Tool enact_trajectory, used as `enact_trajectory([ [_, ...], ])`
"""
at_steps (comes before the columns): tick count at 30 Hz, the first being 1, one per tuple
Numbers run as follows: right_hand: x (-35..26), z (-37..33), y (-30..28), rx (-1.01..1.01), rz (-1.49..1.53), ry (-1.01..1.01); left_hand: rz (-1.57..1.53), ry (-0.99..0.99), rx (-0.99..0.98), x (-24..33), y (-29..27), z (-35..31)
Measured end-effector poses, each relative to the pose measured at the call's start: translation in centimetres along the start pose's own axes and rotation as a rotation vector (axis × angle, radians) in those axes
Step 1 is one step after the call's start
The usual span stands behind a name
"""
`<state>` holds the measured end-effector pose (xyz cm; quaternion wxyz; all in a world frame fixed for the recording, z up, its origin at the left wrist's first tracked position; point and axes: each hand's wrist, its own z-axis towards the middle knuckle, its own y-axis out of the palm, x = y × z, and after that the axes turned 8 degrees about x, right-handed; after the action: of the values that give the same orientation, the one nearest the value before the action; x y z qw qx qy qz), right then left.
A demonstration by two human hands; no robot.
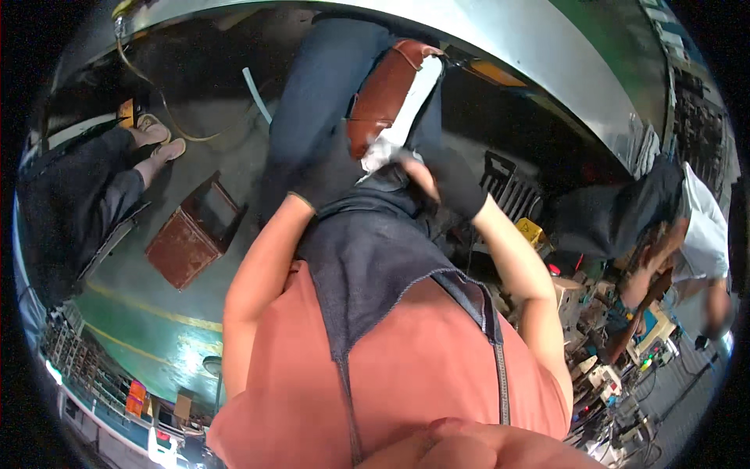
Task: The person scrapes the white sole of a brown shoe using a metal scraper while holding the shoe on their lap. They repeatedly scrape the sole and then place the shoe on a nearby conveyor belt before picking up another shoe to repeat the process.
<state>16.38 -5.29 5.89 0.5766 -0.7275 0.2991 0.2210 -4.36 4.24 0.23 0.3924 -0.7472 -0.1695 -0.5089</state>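
At the far left a seated co-worker's dark-trousered legs (78,187) are running into the black rim, and a worn brown box (186,238) is standing on the green floor. My left hand (328,173), in a dark glove, is blending into my dark trousers (312,102); its fingers are hiding, so I cannot tell whether it is gripping. Just ahead, between and beyond my hands, the brown leather shoe piece (387,94) is lying over my thighs, its long axis slanting from its near end by my hands to its far end, which is pointing away and slightly right. A white strip is running along its right side, ending in crumpled white material (379,154). My right hand (451,181) is curling beside that near end, blurring, so I cannot tell how tightly it is closing.
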Motion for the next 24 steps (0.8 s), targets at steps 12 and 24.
enact_trajectory([
  [12, 2.2, 3.3, -9.3, -0.176, -0.098, 0.013, 0.352, 0.193, 0.174, 4.1, 1.9, 3.9],
  [24, 9.8, 7.0, -5.7, 0.085, -0.449, -0.522, -0.159, 0.105, 0.113, 0.5, 3.2, 5.2],
])
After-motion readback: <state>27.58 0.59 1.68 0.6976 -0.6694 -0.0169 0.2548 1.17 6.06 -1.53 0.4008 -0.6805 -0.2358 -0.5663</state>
